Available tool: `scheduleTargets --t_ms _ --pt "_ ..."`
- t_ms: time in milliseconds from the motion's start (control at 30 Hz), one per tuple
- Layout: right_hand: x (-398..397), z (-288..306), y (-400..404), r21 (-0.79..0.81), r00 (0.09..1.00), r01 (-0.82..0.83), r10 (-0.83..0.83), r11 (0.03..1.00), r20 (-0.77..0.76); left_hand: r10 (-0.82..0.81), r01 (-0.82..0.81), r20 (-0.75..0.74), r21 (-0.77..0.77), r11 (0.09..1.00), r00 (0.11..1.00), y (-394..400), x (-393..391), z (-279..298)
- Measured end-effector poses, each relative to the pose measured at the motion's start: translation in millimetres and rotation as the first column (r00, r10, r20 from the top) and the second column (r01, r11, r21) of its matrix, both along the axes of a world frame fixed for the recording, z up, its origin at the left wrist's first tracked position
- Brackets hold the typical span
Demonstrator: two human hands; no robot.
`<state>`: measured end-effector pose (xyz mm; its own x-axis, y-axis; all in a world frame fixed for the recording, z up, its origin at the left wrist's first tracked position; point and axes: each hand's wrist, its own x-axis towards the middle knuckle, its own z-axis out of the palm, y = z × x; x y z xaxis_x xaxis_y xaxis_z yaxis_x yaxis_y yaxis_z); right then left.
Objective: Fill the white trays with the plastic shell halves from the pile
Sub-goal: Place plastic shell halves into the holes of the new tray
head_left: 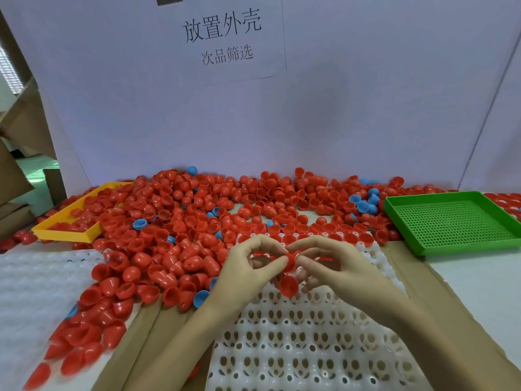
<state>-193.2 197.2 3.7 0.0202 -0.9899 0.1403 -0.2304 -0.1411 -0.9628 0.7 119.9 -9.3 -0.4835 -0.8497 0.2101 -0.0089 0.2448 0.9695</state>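
A white tray (310, 342) with rows of round sockets lies in front of me. Both hands hover over its far part. My left hand (248, 275) and my right hand (335, 266) pinch a red shell half (290, 263) between their fingertips. A second red shell half (288, 286) sits just below it, tucked under my right hand's curled fingers. A large pile of red shell halves (197, 215), with a few blue ones mixed in, spreads across the table behind and to the left of the tray. Some red halves sit in the tray's far row (349, 237).
A yellow tray (64, 235) holding red halves lies at the left. A green perforated tray (451, 221) sits at the right. White foam sheet (33, 292) covers the near left. A white board with printed characters (222, 38) stands behind. Cardboard boxes (17, 165) are far left.
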Motion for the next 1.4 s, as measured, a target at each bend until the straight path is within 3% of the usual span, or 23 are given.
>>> scheduleTargets --t_ms 200,367,467,567,700,833,1000,1067,1200,1300,1400 --pt "5.0 -1.8 -0.7 -0.008 0.998 0.017 -0.017 1.0 -0.062 0.019 -0.02 -0.019 -0.044 0.999 1.0 2.6 -1.8 -3.2" --pt "0.4 -3.1 -1.6 -0.028 0.997 0.074 -0.073 0.997 0.034 -0.159 0.17 -0.124 0.092 0.981 0.98 2.1 1.7 2.3" --pt "-0.8 -3.5 -2.0 -0.055 0.996 0.087 -0.086 0.995 0.031 -0.198 0.2 -0.061 0.015 0.98 0.978 2.8 2.3 0.7" --pt "2.0 -2.7 -2.7 -0.093 0.99 0.137 -0.135 0.986 0.027 -0.161 0.164 -0.086 0.018 0.986 0.983 3.6 0.6 -1.9" --pt "7.4 -3.0 -1.7 -0.195 0.979 0.134 -0.161 0.972 -0.126 -0.074 0.086 -0.121 0.094 0.992 0.99 3.1 0.2 -1.9" --pt "9.9 -4.1 -1.8 -0.095 0.991 0.076 -0.086 0.993 -0.102 -0.074 0.075 -0.064 0.007 0.997 0.995 3.0 0.2 -4.0" --pt "-6.2 -0.7 -3.1 -0.057 0.977 0.167 -0.173 0.984 -0.122 -0.113 0.116 -0.084 0.041 0.992 0.99 6.6 -4.1 -1.7" --pt "-18.6 -2.9 -6.2 -0.081 0.921 0.296 -0.307 0.952 -0.241 -0.076 0.077 -0.059 0.03 0.997 0.995 5.9 -3.7 -1.8" --pt "-44.6 -9.3 -9.4 -0.174 0.721 0.498 -0.517 0.85 -0.461 -0.024 0.024 -0.013 -0.005 1.0 1.0 4.1 -3.0 -3.2" --pt "-54.5 -12.4 -10.2 -0.191 0.626 0.536 -0.539 0.822 -0.563 -0.027 0.027 0.004 -0.019 0.999 1.0 4.8 -3.2 -3.4" --pt "-55.6 -11.3 -9.9 -0.183 0.612 0.523 -0.517 0.832 -0.599 -0.038 0.038 0.024 -0.04 0.998 0.999 5.3 -3.5 -3.4"
